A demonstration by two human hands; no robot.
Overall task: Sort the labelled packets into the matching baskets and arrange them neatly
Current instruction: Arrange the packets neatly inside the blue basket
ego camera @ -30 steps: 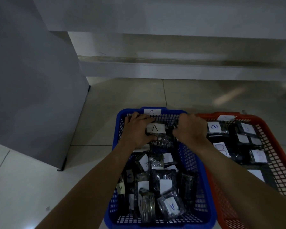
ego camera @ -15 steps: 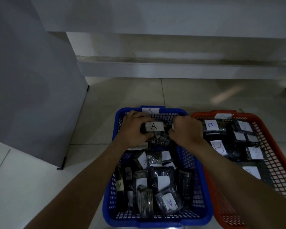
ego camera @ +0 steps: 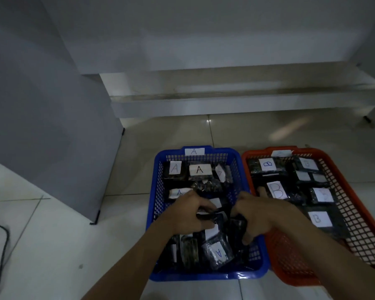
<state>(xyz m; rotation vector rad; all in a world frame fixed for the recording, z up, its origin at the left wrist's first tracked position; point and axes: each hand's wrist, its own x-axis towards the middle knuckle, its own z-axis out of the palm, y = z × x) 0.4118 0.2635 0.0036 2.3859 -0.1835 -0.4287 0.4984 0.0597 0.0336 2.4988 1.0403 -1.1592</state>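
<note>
A blue basket (ego camera: pixel 158 191) tagged A sits on the floor, holding several dark packets with white A labels. Three of them stand in a row against its far wall, the middle one an A packet (ego camera: pixel 199 169). Beside it on the right, an orange basket (ego camera: pixel 355 204) holds packets labelled B (ego camera: pixel 276 190). Both my hands are in the middle of the blue basket. My left hand (ego camera: pixel 188 213) has its fingers curled round a dark packet (ego camera: pixel 208 216). My right hand (ego camera: pixel 258 215) grips another dark packet (ego camera: pixel 238 228) near the basket's right wall.
A grey panel (ego camera: pixel 52 137) stands on the floor to the left. A low white shelf (ego camera: pixel 225 100) runs behind the baskets. A dark cable (ego camera: pixel 2 252) lies at the far left on the tiled floor.
Both hands let go of the A packet at the far wall and drew back to the basket's middle, where they grip other packets. The far row now shows uncovered.
</note>
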